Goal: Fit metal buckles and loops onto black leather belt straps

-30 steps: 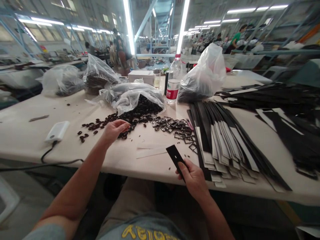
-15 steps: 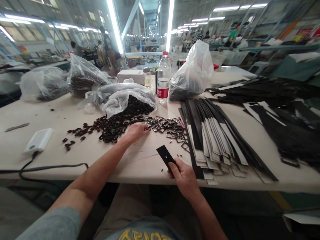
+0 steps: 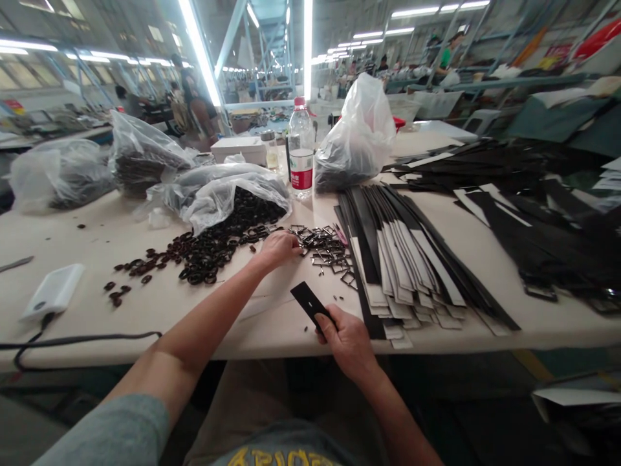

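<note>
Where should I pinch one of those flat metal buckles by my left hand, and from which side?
Take one from the near edge of the pile of metal buckles, pinching an outer frame bar from above with the left hand. They lie flat and overlap, so edge ones look freest, and their open rectangular frames leave a thin bar to grip.

This is a large factory workshop making strap goods. On the long pale desk (image 3: 72, 239) lie stacked black straps (image 3: 402, 259), small metal buckles (image 3: 325, 249), spilled dark loops (image 3: 204, 255) and plastic bags (image 3: 352, 136) of parts. Beyond the desk, more workers (image 3: 449, 55) stand among further work stations, under steel racks (image 3: 490, 81) and long fluorescent tube lights (image 3: 196, 52) that run across the high hall.
</note>
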Action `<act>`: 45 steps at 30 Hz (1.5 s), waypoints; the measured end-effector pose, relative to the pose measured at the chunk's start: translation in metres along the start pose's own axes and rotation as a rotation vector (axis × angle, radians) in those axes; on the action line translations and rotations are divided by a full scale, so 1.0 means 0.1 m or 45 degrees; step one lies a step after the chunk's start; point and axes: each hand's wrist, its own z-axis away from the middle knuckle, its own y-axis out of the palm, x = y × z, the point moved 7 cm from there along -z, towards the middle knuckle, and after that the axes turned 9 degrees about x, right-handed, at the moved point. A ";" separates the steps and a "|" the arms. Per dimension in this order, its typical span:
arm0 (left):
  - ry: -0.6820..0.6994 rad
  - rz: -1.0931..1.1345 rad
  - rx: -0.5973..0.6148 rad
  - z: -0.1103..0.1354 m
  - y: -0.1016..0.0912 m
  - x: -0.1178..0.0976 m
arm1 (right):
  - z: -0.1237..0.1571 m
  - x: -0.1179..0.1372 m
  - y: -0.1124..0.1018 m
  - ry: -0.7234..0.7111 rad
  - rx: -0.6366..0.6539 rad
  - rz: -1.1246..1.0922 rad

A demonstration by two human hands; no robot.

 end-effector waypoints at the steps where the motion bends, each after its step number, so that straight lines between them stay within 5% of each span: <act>1: -0.018 -0.007 0.026 -0.05 0.01 -0.02 | 0.00 0.00 0.00 -0.002 -0.001 0.004; 9: -0.136 -0.087 0.130 -0.24 0.04 -0.05 | 0.00 0.00 0.00 -0.014 -0.029 0.011; 24: -0.082 0.078 0.040 0.07 0.06 0.30 | -0.01 0.01 0.00 -0.028 -0.041 0.043; 38: -0.050 0.043 0.071 0.22 0.14 0.22 | 0.00 0.00 0.01 -0.032 -0.042 0.054; 45: 0.106 -0.052 0.105 0.38 0.08 0.19 | 0.00 0.00 0.01 -0.040 -0.041 0.057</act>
